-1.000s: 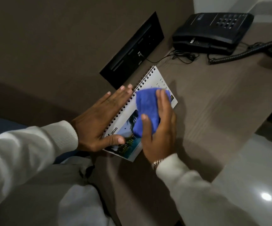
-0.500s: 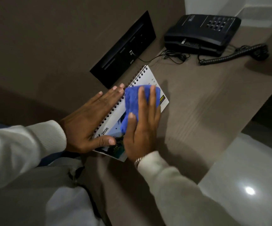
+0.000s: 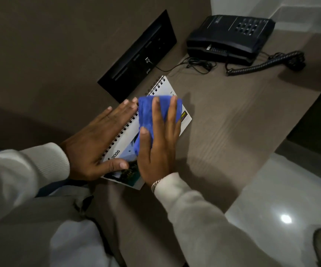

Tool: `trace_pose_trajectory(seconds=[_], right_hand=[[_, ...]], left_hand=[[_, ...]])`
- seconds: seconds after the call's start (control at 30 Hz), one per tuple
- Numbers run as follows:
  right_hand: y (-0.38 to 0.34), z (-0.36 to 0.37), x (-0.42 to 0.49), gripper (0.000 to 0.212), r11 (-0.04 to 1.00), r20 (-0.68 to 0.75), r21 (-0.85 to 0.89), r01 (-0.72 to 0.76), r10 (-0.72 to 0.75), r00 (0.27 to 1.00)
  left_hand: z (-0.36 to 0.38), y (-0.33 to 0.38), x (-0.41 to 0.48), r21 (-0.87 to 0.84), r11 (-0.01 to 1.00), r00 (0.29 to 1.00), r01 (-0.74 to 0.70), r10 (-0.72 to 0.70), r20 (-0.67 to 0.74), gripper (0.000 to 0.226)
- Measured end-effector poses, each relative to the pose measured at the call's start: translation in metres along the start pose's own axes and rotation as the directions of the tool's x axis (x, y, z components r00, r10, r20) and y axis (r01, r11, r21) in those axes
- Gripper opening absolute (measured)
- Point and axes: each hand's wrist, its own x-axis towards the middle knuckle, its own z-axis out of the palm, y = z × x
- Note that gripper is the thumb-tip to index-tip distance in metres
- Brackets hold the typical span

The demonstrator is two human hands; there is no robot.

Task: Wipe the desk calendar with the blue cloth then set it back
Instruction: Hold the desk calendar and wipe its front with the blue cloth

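Observation:
The spiral-bound desk calendar (image 3: 163, 90) lies flat on the brown desk (image 3: 233, 122), its white page and a photo with "2026" showing. My left hand (image 3: 96, 143) presses flat on its spiral edge, thumb on the photo. My right hand (image 3: 159, 143) lies on the page with the blue cloth (image 3: 146, 114) held under its spread fingers and thumb. Much of the page is hidden by the cloth and both hands.
A black telephone (image 3: 231, 37) with its coiled cord (image 3: 261, 64) sits at the far end of the desk. A black socket panel (image 3: 138, 54) is set in the wall behind the calendar. The desk's right edge drops to a glossy floor (image 3: 290, 199).
The cloth under my right hand has slid left across the page, from the outer edge towards the spiral. My left hand keeps holding the calendar down.

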Motion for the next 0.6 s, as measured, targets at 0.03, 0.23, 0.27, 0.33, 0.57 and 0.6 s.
trace_pose_trajectory(seconds=[0.03, 0.23, 0.27, 0.33, 0.57, 0.6], right_hand=[[0.002, -0.003, 0.01, 0.057, 1.0, -0.02, 0.007, 0.01, -0.01, 1.0], [0.002, -0.016, 0.003, 0.06, 0.947, -0.021, 0.106, -0.304, 0.308, 0.951], [-0.003, -0.014, -0.009, 0.061, 0.941, -0.016, 0.108, -0.322, 0.326, 0.945], [-0.017, -0.004, -0.036, 0.06, 0.954, -0.061, 0.099, -0.282, 0.289, 0.956], [-0.024, 0.001, -0.011, 0.061, 0.968, -0.101, 0.219, -0.119, 0.144, 0.984], [-0.018, -0.001, -0.002, 0.06, 0.969, -0.107, 0.214, -0.122, 0.147, 0.983]], left_hand=[[0.0, 0.0, 0.0, 0.004, 1.0, 1.0, -0.002, 0.002, 0.0, 0.1], [-0.001, 0.003, 0.001, 0.004, 1.0, 1.0, 0.001, -0.001, 0.0, 0.102], [-0.001, 0.002, 0.001, 0.003, 1.0, 1.0, 0.002, -0.002, 0.003, 0.103], [-0.001, 0.002, 0.001, 0.001, 1.0, 1.0, -0.001, 0.001, 0.009, 0.104], [0.0, 0.002, 0.001, -0.009, 1.0, 1.0, -0.001, 0.001, 0.004, 0.109], [0.0, 0.001, 0.0, 0.002, 1.0, 1.0, -0.003, 0.003, 0.01, 0.11]])
